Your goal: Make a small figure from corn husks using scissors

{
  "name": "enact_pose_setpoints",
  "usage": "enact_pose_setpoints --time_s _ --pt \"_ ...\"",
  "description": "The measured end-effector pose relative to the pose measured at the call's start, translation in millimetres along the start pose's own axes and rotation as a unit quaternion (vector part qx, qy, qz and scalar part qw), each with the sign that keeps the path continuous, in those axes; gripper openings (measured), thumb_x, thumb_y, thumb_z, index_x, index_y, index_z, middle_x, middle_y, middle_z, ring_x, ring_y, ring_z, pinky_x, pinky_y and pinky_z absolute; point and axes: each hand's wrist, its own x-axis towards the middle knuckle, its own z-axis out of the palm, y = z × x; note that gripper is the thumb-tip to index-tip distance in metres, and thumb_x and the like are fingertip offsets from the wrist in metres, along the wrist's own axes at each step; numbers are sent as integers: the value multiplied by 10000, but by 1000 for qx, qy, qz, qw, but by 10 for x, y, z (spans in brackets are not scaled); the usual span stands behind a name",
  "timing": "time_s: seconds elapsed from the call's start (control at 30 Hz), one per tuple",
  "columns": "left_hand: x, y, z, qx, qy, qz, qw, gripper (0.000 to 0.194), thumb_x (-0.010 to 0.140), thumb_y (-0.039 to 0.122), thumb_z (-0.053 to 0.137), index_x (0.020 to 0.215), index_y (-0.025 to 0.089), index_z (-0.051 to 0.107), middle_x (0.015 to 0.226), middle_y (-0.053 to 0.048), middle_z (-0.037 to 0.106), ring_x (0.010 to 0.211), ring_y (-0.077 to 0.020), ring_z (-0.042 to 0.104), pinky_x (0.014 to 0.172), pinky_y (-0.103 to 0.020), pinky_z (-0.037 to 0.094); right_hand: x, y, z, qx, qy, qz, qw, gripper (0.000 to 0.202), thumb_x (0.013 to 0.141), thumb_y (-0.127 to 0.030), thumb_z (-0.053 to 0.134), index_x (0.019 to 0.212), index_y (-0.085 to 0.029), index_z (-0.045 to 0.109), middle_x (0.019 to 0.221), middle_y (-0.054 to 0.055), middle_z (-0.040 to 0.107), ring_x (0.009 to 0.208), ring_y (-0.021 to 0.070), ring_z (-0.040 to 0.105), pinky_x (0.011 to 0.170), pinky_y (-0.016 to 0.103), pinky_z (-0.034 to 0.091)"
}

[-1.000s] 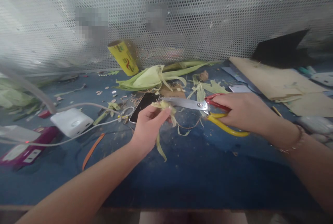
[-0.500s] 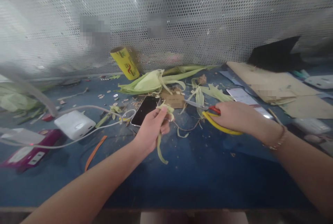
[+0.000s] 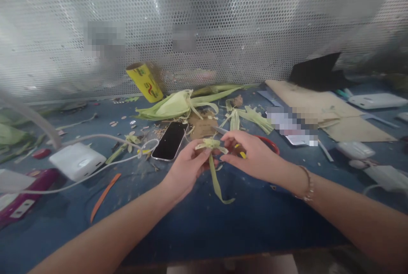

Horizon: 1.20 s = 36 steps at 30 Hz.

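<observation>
My left hand (image 3: 188, 165) pinches a small bunch of pale green corn husk (image 3: 208, 143) over the middle of the table. A narrow husk strip (image 3: 216, 182) dangles below it. My right hand (image 3: 253, 151) has come up beside the bunch, thumb and forefinger at its right edge; whether they grip it I cannot tell. Still held in that hand are scissors with red and yellow handles (image 3: 270, 141), mostly hidden by the fingers, with a blade pointing left. Behind the hands lie a large husk piece (image 3: 174, 105) and torn husks (image 3: 255, 117) on the right.
A black-screened phone (image 3: 169, 140) lies left of my hands, near a white charger (image 3: 78, 159) with cables and an orange strip (image 3: 105, 197). A yellow tube (image 3: 145, 83) leans by the perforated metal panel (image 3: 223, 23). Cardboard (image 3: 315, 104) and another phone (image 3: 288, 125) are on the right.
My right hand has moved left with the scissors, up to the husk bunch. My left hand has shifted slightly right, and the view has turned a little to the right.
</observation>
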Motion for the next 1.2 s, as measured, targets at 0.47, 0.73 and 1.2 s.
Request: enact_pose_setpoints --time_s 0.47,0.73,1.2 --pt "-4 -25 -38 61 -15 42 997 159 726 298 655 785 154 691 709 -20 647 659 -116 583 665 -263 516 2 -20 80 8 70 -35 997 27 808 -177 511 821 -182 534 794 2 585 719 92 565 640 190 458" --pt "6 -41 -55 42 -40 60 996 123 736 251 650 813 181 716 740 -27 681 682 -110 597 649 -224 507 20 -68 59 95 45 19 994 50 813 -188 498 765 -186 512 724 -14 559 657 91 556 579 195 450" --pt "28 9 -1 -21 44 34 998 111 704 158 647 807 118 644 675 -18 633 631 -100 589 646 -234 498 36 -27 125 195 -91 145 966 156 809 -326 532 868 -189 487 773 0 574 674 116 594 609 244 479"
